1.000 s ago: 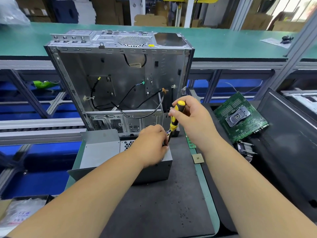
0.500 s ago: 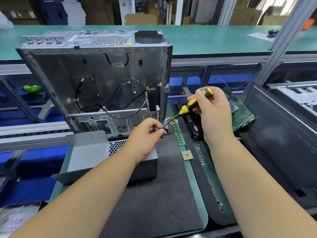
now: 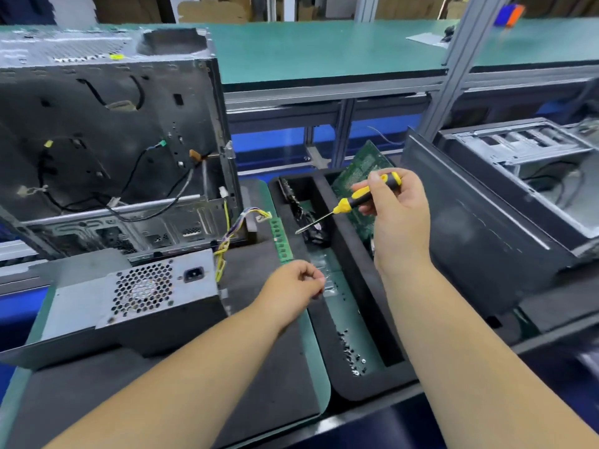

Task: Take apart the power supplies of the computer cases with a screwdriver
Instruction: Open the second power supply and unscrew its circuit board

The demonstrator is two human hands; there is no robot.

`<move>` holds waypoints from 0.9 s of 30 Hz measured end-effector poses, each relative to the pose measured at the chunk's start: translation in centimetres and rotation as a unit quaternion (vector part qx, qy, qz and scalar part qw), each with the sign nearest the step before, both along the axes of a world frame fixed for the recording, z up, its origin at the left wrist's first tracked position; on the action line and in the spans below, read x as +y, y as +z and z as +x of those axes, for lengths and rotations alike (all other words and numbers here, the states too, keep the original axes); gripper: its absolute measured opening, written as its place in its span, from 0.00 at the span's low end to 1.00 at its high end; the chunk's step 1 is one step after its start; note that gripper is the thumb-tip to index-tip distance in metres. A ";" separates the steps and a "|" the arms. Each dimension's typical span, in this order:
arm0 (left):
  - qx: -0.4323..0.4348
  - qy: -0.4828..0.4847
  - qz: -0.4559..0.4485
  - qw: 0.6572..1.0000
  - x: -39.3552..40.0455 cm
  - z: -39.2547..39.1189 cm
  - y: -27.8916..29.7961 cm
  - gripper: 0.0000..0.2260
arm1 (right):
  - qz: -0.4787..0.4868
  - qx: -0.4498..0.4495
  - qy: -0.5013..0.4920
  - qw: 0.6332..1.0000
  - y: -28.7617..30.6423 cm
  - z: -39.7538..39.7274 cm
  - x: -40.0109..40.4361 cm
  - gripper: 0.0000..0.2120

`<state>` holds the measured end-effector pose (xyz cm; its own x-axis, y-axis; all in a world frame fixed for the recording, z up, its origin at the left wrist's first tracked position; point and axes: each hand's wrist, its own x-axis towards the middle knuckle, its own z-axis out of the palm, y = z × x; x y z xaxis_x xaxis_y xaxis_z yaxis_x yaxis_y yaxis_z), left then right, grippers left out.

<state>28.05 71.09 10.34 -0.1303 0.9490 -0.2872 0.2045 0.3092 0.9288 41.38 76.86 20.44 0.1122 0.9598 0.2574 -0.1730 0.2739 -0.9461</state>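
Note:
The grey power supply (image 3: 146,296) lies on the dark mat at the left, its fan grille and socket facing me, its yellow wires (image 3: 227,241) trailing toward the open computer case (image 3: 107,140) behind it. My right hand (image 3: 400,215) grips the yellow-and-black screwdriver (image 3: 359,199), held in the air with its tip pointing left and down over the black tray (image 3: 363,254). My left hand (image 3: 291,288) hovers at the tray's left edge, right of the power supply, fingertips pinched on a small screw that I can barely see.
Several loose screws (image 3: 351,354) lie in the tray's near end. A green memory stick (image 3: 280,238) lies beside the tray, a motherboard (image 3: 359,170) leans in its far end. A black side panel (image 3: 470,222) and a second case (image 3: 534,170) stand at the right.
Both hands have left the power supply's corner. My left hand moved right to the tray's edge, and my right hand lifted the screwdriver up and to the right. My view swung right.

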 end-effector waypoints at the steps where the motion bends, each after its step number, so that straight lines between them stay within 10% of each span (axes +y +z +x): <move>1: 0.003 0.000 -0.009 1.000 0.2 0.9 -0.5 0.07 | -0.005 -0.005 -0.005 1.000 -0.2 0.6 0.1 0.02; 12: -0.039 -0.011 -0.014 0.999 1.9 5.2 -0.8 0.11 | -0.041 -0.028 0.007 0.999 -1.6 4.7 1.7 0.03; 27: 0.121 0.114 0.131 0.977 -1.0 -6.0 6.6 0.09 | 0.015 -0.011 0.108 0.994 1.0 -4.1 1.5 0.04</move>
